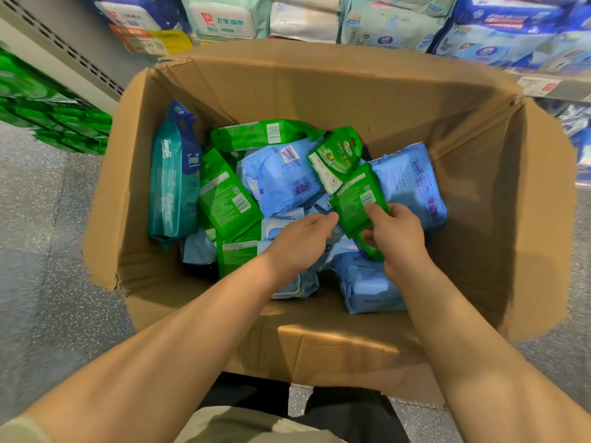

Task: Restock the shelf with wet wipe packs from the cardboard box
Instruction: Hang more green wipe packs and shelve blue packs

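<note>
An open cardboard box stands in front of me, holding several green, light blue and teal wet wipe packs. My right hand grips a small green pack near the middle of the box, thumb on top. A second green pack lies just above it, touching it. My left hand reaches in beside it, fingers stretched toward the green pack and holding nothing. A tall teal pack stands against the box's left wall.
Shelves with blue, white and pale green wipe packs run across the top. Green packs fill a lower shelf at the left. Speckled grey floor lies on both sides of the box.
</note>
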